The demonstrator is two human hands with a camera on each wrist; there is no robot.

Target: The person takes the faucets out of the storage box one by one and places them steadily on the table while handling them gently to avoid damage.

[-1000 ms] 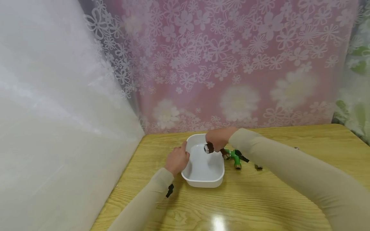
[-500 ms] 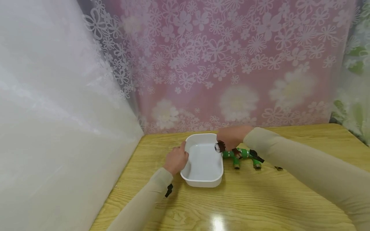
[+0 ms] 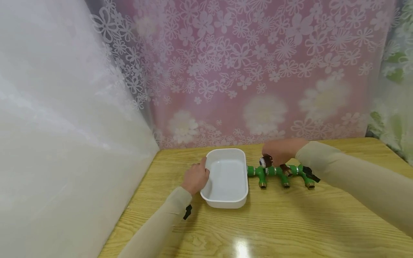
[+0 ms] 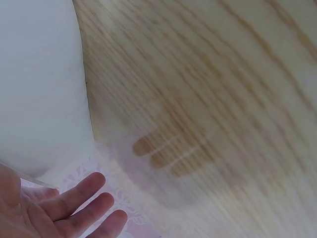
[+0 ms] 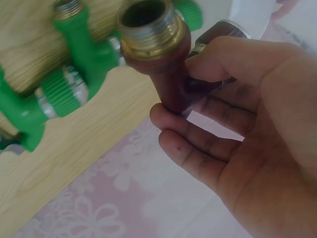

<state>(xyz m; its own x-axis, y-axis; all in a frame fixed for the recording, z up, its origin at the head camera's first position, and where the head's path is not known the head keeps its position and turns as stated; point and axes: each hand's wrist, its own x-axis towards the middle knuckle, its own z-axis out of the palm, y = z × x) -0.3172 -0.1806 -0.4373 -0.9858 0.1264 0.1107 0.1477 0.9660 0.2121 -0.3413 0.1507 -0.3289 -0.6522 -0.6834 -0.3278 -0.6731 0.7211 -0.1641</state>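
In the head view my right hand (image 3: 284,150) grips a dark red tap (image 3: 267,161), held above the green taps (image 3: 260,175). Its brass threaded end (image 5: 153,39) shows up close in the right wrist view, with thumb and fingers around the body. Three green taps lie in a row right of the white basin (image 3: 224,204), their brass outlets pointing toward me. My left hand (image 3: 196,177) holds the basin's left rim, thumb over the inner side. In the left wrist view, several of its fingers (image 4: 81,191) extend loosely outside the wall. Inside the basin nothing shows.
The wood-grain table (image 3: 274,222) runs under everything. Behind it hangs a pink flowered curtain (image 3: 226,89); a whitish sheet (image 3: 64,125) slopes along the left edge. My right forearm (image 3: 355,179) covers part of the table's right side.
My right hand has moved right with the dark red tap, from over the basin to above the green taps. More of the green taps shows now. The left hand stays on the rim.
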